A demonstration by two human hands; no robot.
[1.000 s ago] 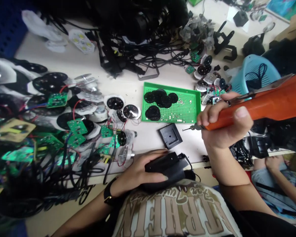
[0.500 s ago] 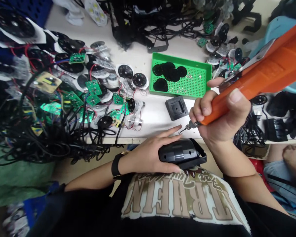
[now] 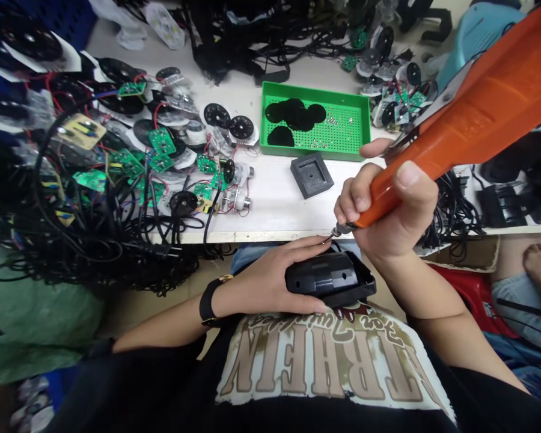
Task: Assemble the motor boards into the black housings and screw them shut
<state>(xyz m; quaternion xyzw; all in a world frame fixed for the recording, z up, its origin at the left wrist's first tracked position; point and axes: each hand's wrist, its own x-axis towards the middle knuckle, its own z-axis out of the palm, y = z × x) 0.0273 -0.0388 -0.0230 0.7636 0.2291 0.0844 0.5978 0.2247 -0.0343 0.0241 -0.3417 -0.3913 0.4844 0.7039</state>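
Screwdriver (image 3: 469, 129): long axis slanted, pointing down-left (in right hand (image 3: 395, 225)).

I see orange driver (image 3: 451, 129) cut by right edge; left hand (image 3: 270, 278) hides part of black housing (image 3: 329, 275); metal specks (image 3: 332, 119) too small.

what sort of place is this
Probably an electronics assembly or repair workshop: green circuit boards with loose wires crowd the bench, a green tray holds black discs and tiny metal pieces, and the right hand grips an orange power tool.
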